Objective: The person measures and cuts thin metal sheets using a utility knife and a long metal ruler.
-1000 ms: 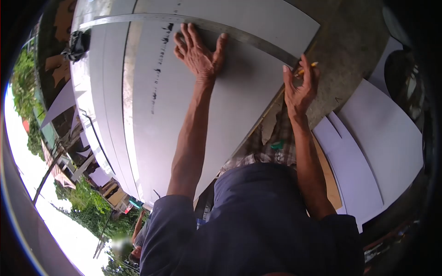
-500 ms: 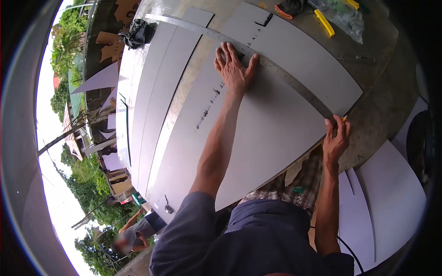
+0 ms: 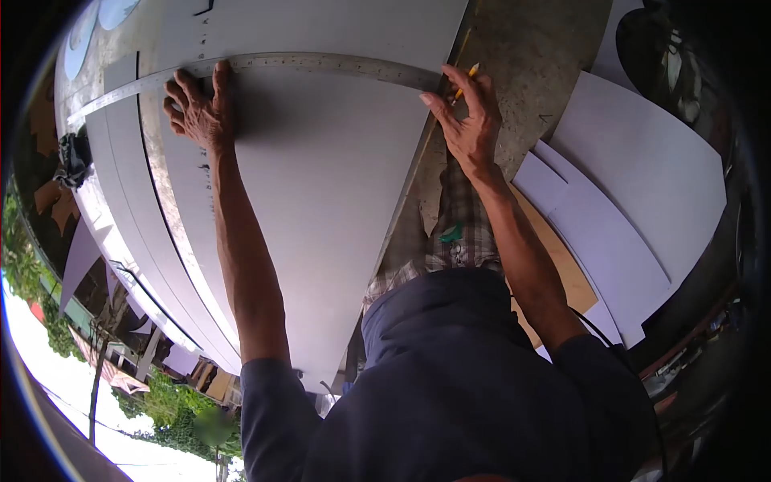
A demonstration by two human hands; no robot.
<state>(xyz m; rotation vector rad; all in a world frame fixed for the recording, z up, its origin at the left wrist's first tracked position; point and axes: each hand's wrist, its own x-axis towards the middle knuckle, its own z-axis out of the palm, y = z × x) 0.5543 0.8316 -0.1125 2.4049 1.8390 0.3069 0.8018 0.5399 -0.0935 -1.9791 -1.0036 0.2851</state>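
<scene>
A long metal ruler (image 3: 321,63) lies across a large grey sheet (image 3: 321,185), its right end at the sheet's edge. My left hand (image 3: 199,112) rests with fingers spread, the fingertips and thumb pressing on or beside the ruler. At the ruler's right end is my right hand (image 3: 472,128), its thumb and index finger by the edge of the sheet. A yellow pencil (image 3: 470,79) is held among the fingers of that hand, partly hidden by them. Dark printed marks run along the sheet near my left wrist.
Narrower grey strips (image 3: 132,185) lie left of the sheet, with a crumpled black bundle (image 3: 74,161) beyond them. Cut pale panels (image 3: 642,169) lean or lie low on the right. A dark cable (image 3: 598,328) passes by my right arm.
My view has turned and shifted toward the right, so the ruler now runs more level across it. Both hands stay by the ruler; my right thumb and index finger are spread further apart.
</scene>
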